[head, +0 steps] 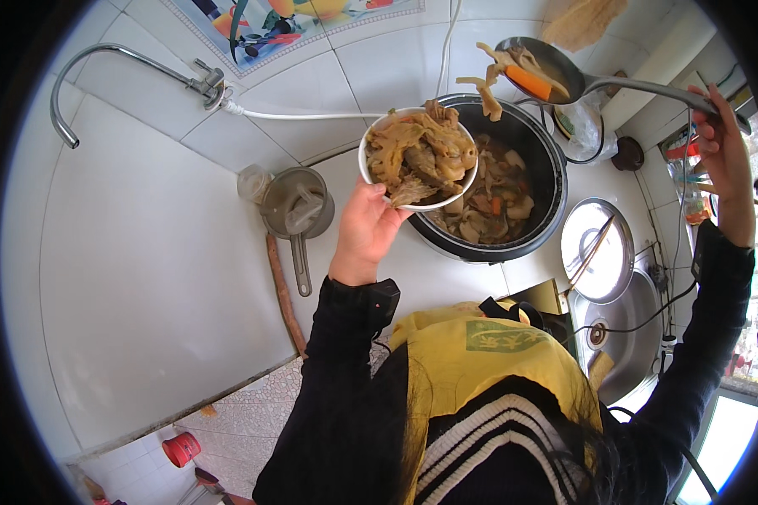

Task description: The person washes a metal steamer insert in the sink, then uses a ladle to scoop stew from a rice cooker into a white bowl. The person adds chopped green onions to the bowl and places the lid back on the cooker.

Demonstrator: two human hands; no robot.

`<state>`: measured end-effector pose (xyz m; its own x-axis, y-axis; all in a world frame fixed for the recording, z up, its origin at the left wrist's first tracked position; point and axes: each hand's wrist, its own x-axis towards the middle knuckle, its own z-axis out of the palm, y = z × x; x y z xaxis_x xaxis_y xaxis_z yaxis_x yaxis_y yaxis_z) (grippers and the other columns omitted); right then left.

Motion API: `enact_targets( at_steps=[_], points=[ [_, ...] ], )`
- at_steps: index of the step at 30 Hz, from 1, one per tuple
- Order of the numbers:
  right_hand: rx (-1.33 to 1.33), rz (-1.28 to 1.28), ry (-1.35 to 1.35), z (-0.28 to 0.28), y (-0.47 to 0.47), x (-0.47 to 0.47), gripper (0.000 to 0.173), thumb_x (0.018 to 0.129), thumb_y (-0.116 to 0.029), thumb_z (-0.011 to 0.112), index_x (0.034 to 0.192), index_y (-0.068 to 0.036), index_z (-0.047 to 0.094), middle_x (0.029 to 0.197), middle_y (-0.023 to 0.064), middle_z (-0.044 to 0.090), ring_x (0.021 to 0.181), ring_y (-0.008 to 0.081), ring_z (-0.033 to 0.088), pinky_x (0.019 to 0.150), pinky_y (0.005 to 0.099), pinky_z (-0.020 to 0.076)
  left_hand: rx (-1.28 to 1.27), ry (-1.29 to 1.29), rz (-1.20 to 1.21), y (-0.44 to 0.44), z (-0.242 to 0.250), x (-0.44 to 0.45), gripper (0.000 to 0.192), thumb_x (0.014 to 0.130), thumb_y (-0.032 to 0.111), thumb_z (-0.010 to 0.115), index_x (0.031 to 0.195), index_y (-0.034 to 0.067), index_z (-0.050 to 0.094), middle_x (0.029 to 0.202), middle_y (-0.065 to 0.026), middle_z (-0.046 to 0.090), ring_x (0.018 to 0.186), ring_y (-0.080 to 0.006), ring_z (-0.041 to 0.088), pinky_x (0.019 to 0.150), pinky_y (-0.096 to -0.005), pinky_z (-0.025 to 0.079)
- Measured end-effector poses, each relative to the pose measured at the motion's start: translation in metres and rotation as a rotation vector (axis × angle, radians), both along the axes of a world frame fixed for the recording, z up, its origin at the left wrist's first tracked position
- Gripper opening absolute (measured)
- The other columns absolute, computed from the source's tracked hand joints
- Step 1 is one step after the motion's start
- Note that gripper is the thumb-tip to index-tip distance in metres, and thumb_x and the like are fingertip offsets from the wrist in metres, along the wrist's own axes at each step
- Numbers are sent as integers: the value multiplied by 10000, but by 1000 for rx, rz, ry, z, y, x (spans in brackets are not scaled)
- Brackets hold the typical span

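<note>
My left hand [369, 230] grips a white bowl [364, 165] by its near left rim. The bowl is heaped with cooked meat and brown stew pieces [426, 151] and overlaps the left edge of a black cooking pot [553, 183]. Inside the pot lies stew [493, 202] with carrot and pale chunks in broth. Up at the right, my right hand [723, 139] holds the handle end of a large dark ladle [540, 41]. A carrot piece [529, 82] and pale strips fill the ladle, some strips hanging over its lip above the pot.
Left of the pot stand a saucepan [297, 230] holding a plastic bag, a clear cup [252, 182] and a wooden stick [282, 290]. At right, a metal lid [619, 243] with chopsticks [594, 249] overlaps the steel sink [625, 353]. A curved faucet [126, 53] projects from the tiled wall.
</note>
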<state>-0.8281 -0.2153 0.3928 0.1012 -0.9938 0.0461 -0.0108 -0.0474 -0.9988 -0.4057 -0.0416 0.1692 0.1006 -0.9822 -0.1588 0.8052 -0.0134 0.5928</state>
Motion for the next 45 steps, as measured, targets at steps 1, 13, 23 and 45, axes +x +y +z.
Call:
enact_targets(
  at_steps=[1,13,23,45],
  points=[
    [-28,14,-5,4,1,2,404,970,-309,575,1228,2,581,743,1,600,528,-21,470,421,99,375,-22,2,-17,-3,0,-3,605,846,181,510,1396,-14,347,1388,-165,468,1292,-341,446,1086,-539,359],
    [-20,82,54,7,25,57,384,967,-338,574,1158,-11,636,757,21,623,558,-14,498,432,105,363,-107,106,-145,-23,2,-25,451,895,127,465,1326,44,362,1354,-132,443,1256,-285,459,1045,-498,416],
    [-335,2,370,4,64,89,423,997,-385,512,1141,-18,666,764,34,641,580,11,529,496,151,411,-104,81,-126,-24,7,-34,504,877,118,484,1351,57,323,1350,-123,431,1252,-275,459,1048,-484,418],
    [-896,297,617,-21,112,69,465,1018,-391,431,1188,21,565,811,124,648,612,133,630,579,251,504,-121,150,-171,-20,13,-38,496,901,113,443,1381,77,323,1388,-111,416,1278,-259,443,1080,-471,394]
  ],
)
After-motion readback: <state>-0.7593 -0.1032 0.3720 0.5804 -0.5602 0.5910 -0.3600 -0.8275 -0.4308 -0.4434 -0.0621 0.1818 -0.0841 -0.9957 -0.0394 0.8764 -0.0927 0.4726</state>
